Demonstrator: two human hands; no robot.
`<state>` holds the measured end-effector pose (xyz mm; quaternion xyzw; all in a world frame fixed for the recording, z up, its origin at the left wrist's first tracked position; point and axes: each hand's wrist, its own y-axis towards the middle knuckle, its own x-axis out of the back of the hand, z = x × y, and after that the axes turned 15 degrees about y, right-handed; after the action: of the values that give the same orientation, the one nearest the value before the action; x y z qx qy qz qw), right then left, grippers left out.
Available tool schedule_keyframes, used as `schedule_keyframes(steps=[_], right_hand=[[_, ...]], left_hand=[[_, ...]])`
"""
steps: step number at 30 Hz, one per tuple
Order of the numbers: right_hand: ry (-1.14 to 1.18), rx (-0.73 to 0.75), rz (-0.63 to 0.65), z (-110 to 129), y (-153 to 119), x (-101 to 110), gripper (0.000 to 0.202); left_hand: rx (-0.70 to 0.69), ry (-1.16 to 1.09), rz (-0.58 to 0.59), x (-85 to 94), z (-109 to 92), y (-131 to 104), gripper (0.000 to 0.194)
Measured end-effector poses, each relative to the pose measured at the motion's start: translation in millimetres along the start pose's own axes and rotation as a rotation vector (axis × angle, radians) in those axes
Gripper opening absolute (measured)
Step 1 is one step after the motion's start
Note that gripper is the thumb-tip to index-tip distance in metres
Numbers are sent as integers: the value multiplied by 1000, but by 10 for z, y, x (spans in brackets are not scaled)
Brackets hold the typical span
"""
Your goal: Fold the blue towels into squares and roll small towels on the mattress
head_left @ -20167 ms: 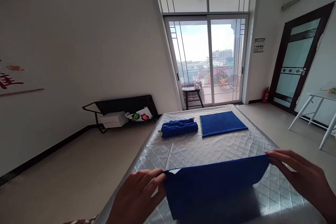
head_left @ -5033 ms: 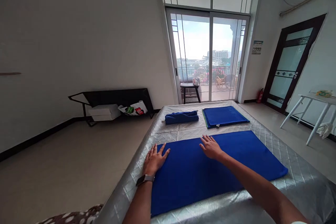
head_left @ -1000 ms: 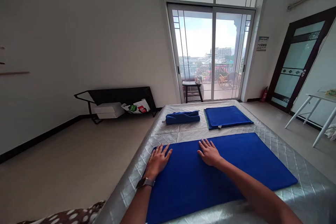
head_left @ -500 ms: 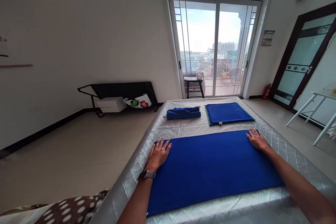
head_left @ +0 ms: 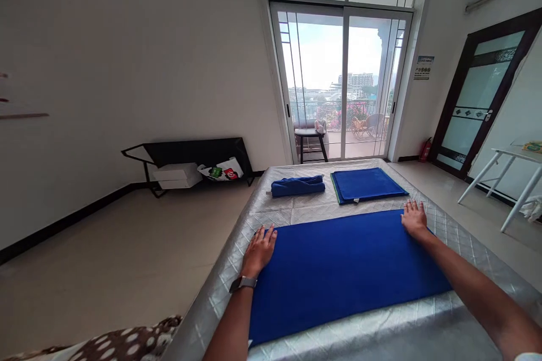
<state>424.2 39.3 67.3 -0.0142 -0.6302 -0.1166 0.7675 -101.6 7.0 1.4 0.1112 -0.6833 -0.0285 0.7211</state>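
Note:
A large blue cloth [head_left: 339, 271] lies flat on a silvery quilted mattress [head_left: 224, 271]. My left hand [head_left: 259, 249], with a watch on its wrist, rests palm down on the cloth's far left corner, fingers slightly apart. At the far right corner, my right hand [head_left: 414, 219] lies on the cloth with its fingers spread. Beyond the cloth are a rolled or bunched blue cloth [head_left: 297, 186] on the left and a folded blue cloth [head_left: 367, 185] with a green edge and a small white tag on the right.
A black folding frame [head_left: 190, 153] holding white boxes [head_left: 176, 175] and a printed bag stands by the left wall. Brown dotted fabric [head_left: 127, 344] is at lower left. A white table [head_left: 519, 153] and a red extinguisher [head_left: 425, 150] are to the right, a stool [head_left: 310, 134] beyond the glass door.
The view has tilted slightly upward. Both hands stay on the cloth; the fingers of my right hand now point more straight ahead. The cloths look unchanged.

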Motion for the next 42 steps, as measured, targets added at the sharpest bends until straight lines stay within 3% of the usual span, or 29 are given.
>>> schedule_keyframes(steps=[4,8,10,18,22,24,26,29,38,40,42], right_hand=[[58,193,33,816,-202,-134,63],[208,481,163,1792,-609,-379,60],[271,590,234,2121,-793,-461,60],[372,680,350,2627,-949,-513,66],[435,688,378,3040,-996,-637,68],[452,672,409,3136,-1003,-698,69],[449,649,435,3063,-962,-725,69],[406,572,437,2619,-805,-682,71],[156,38,260,229,-100,-186,67],[147,-26,227,-146,-11,-119,66],[152,-47,200,-362,26,-103,67]], left_hand=[[15,-6,-28,-23,110,6,57],[22,34,-18,-48,126,-33,55],[21,51,-13,-48,109,-52,54],[18,107,-26,-67,101,-39,54],[7,133,-23,-84,121,-29,53],[6,145,-28,-82,124,-33,53],[2,148,-33,-84,131,-40,53],[-10,149,-36,-113,168,-49,52],[-32,135,-70,-280,287,-5,50],[-19,140,-70,-284,279,14,52],[-16,147,-74,-278,277,22,54]])
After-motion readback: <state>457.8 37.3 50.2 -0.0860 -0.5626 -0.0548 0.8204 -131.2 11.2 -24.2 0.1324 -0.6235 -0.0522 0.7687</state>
